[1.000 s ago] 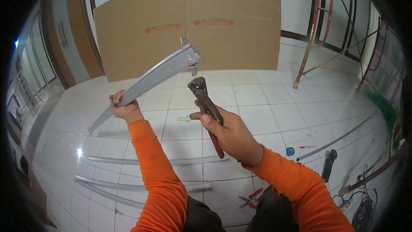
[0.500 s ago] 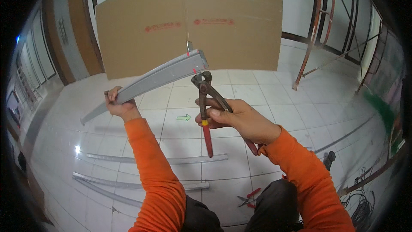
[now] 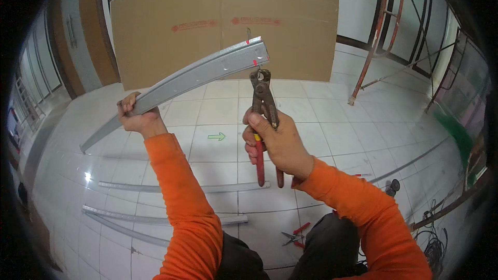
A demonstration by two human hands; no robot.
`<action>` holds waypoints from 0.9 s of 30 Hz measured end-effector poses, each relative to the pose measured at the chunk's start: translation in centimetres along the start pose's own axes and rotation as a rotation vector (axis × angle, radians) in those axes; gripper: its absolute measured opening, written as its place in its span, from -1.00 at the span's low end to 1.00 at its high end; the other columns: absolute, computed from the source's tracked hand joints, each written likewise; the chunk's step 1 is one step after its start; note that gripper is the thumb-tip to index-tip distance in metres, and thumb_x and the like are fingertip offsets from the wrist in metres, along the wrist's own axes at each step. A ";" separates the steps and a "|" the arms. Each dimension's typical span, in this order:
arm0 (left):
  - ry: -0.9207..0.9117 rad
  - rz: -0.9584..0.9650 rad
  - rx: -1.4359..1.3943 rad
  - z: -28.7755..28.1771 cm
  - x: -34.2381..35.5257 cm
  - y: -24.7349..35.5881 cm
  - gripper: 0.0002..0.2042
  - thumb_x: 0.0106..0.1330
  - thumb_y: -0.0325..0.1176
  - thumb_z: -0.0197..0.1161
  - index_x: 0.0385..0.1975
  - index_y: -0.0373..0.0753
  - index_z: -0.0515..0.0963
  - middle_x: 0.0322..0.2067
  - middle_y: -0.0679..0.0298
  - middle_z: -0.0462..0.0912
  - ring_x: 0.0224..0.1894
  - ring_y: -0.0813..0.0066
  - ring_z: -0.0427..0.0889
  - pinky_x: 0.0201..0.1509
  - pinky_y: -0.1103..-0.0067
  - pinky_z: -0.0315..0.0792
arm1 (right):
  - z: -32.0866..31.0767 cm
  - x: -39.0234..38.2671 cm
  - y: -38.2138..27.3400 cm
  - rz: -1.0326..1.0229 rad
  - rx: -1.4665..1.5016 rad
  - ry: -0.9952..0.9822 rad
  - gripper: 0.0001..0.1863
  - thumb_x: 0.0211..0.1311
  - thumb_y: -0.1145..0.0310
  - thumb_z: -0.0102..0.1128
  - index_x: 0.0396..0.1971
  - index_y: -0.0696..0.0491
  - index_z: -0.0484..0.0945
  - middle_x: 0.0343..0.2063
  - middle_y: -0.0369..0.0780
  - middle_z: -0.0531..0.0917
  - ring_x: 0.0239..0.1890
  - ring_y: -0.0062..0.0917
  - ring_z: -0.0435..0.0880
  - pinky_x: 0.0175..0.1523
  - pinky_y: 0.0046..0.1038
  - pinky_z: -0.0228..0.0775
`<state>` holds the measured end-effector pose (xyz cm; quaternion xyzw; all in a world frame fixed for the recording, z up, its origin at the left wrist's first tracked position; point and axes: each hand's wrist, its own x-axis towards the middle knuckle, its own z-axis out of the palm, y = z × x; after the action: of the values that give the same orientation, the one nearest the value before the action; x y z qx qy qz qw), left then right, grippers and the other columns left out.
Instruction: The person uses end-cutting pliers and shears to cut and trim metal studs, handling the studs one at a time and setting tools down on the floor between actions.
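Observation:
My left hand (image 3: 139, 113) is wrapped round a long grey metal channel (image 3: 199, 70), holding it raised and slanting up to the right. Red marks show near the channel's upper end, where a thin metal piece (image 3: 248, 33) sticks up behind it. In my right hand (image 3: 282, 142) are end-cutting pincers (image 3: 262, 92) with worn dark jaws and red handles, one with a yellow band. The fingers close round both handles. The pincers stand upright, with their jaws at the channel's lower edge near a red mark; I cannot tell whether they grip it.
More metal channels (image 3: 218, 189) lie on the white tiled floor (image 3: 332, 137). Small red-handled snips (image 3: 295, 236) lie by my knees. A big cardboard sheet (image 3: 280, 52) stands ahead. At right are a rusty scaffold frame (image 3: 369, 65), a dark tool (image 3: 392, 187) and tangled cables (image 3: 433, 243).
The channel's marked end has risen and shifted right. The pincers have followed it and turned more upright; their handles have come closer together as my right hand's grip tightened.

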<state>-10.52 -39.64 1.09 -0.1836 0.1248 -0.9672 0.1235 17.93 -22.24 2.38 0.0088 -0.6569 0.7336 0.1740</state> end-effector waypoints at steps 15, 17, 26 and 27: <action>-0.069 -0.123 -0.050 1.3 1.1 2.0 -0.74 0.25 -0.44 0.06 -0.65 -0.09 0.19 -0.68 0.40 0.22 -0.61 0.55 0.29 -0.45 0.61 0.32 | -0.4 0.0 3.0 0.060 0.094 0.097 -0.63 0.48 0.07 0.01 -0.23 0.12 0.37 -0.62 -0.24 0.43 -0.62 -0.54 0.50 -0.52 -0.44 0.47; -0.168 -0.091 -0.053 1.2 1.3 2.2 -0.75 0.26 -0.44 0.06 -0.64 -0.10 0.20 -0.68 0.40 0.22 -0.61 0.55 0.29 -0.45 0.61 0.33 | 0.3 0.0 3.2 0.022 0.081 0.086 -0.63 0.49 0.06 -0.01 -0.22 0.12 0.36 -0.62 -0.25 0.43 -0.62 -0.55 0.50 -0.51 -0.45 0.47; -0.170 -0.357 -0.059 -2.6 6.4 5.5 -0.79 0.33 -0.44 0.03 -0.58 -0.18 0.25 -0.69 0.36 0.23 -0.59 0.50 0.34 -0.41 0.57 0.42 | -4.8 -1.1 6.2 0.035 -0.430 -0.137 -0.55 0.51 0.15 -0.04 0.13 0.23 0.41 -0.50 -0.26 0.56 -0.39 -0.57 0.60 -0.17 -0.45 0.51; -0.188 -0.344 -0.062 -2.1 6.1 5.0 -0.79 0.33 -0.44 0.03 -0.58 -0.18 0.25 -0.69 0.36 0.23 -0.59 0.50 0.34 -0.41 0.57 0.42 | -5.9 -1.2 6.1 0.025 -0.518 -0.153 -0.54 0.51 0.16 -0.04 0.16 0.24 0.41 -0.50 -0.28 0.55 -0.41 -0.59 0.60 -0.19 -0.46 0.50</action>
<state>-15.85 -45.69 -0.30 -0.2957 0.1093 -0.9482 -0.0382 18.69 -17.29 -4.59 0.0112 -0.8339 0.5405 0.1113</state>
